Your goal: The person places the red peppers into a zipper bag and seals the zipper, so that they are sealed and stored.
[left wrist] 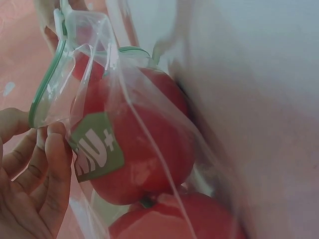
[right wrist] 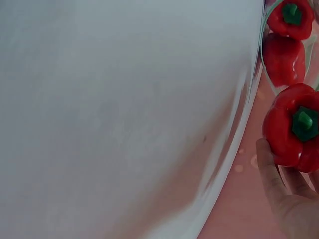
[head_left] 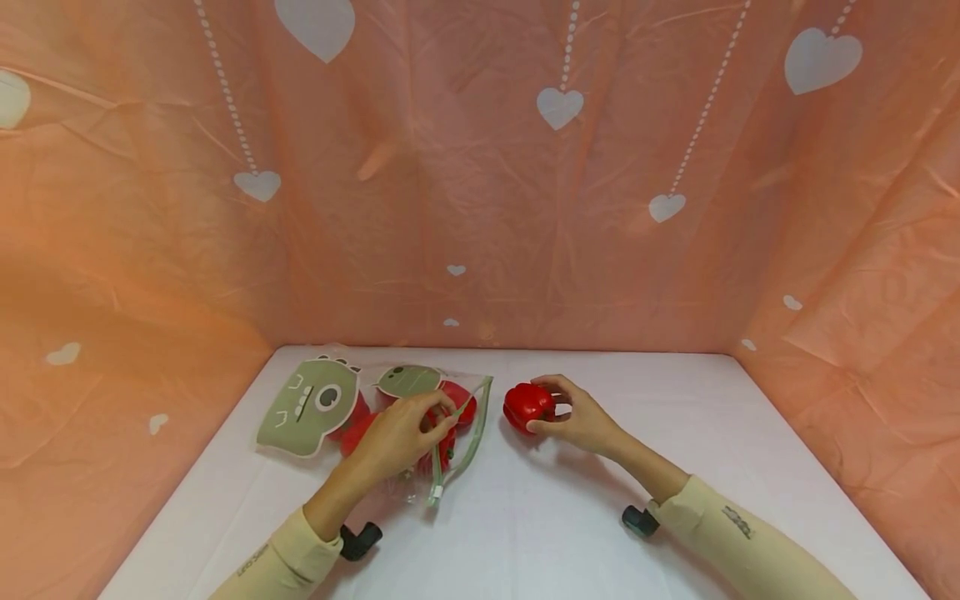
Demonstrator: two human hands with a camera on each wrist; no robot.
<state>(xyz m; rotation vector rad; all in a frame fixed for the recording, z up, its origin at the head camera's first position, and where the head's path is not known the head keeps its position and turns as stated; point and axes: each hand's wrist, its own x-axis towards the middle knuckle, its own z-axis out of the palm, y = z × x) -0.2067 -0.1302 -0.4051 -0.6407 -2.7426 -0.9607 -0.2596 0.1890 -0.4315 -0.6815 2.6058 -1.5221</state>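
Note:
A clear zip bag (head_left: pixel 480 429) with green edging and green monster prints lies at the left of the table. Several red things are inside it; two show as bell peppers (right wrist: pixel 284 60) with green stems in the right wrist view. My left hand (head_left: pixel 401 433) pinches the green-edged rim of the bag, whose mouth gapes to the right. In the left wrist view, large red round pieces (left wrist: pixel 144 149) press against the plastic. Just right of the mouth, my right hand (head_left: pixel 588 423) holds a red bell pepper (head_left: pixel 527 405) between thumb and fingers, outside the bag.
The table (head_left: pixel 525 533) has a white cover. Orange cloth (head_left: pixel 487 208) with white hearts hangs behind it and along both sides. A dark device (head_left: pixel 360 542) sits at the left wrist, and another dark device (head_left: pixel 640 522) at the right.

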